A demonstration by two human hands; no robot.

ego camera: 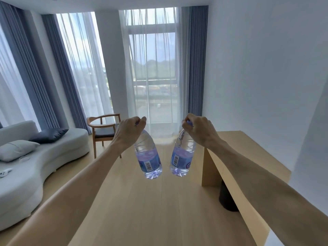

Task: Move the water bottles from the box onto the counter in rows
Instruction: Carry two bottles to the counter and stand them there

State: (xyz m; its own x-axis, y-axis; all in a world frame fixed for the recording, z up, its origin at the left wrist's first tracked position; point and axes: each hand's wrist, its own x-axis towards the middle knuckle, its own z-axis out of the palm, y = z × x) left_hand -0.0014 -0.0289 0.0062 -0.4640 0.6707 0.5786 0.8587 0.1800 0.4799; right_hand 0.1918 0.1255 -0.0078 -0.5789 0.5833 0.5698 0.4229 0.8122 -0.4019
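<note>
— How are you carrying them?

— By the caps. My left hand (130,132) pinches one water bottle (148,157), my right hand (198,129) the other bottle (182,155), both hanging just beneath my fists, above the wooden counter (248,157).

— Heavy?

— Full, I'd judge; thin plastic, so necks give the firmest hold.

— Which way do they point?

— Caps up, bases down, long axes tilted, bottoms leaning toward each other.

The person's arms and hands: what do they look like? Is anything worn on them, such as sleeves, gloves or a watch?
Both forearms are bare up to the picture's lower edge; no sleeve shows. The left hand and the right hand wear no gloves, and no watch or bracelet shows on either wrist. A small dark mark sits near the left hand's knuckles; what it is cannot be told.
</note>
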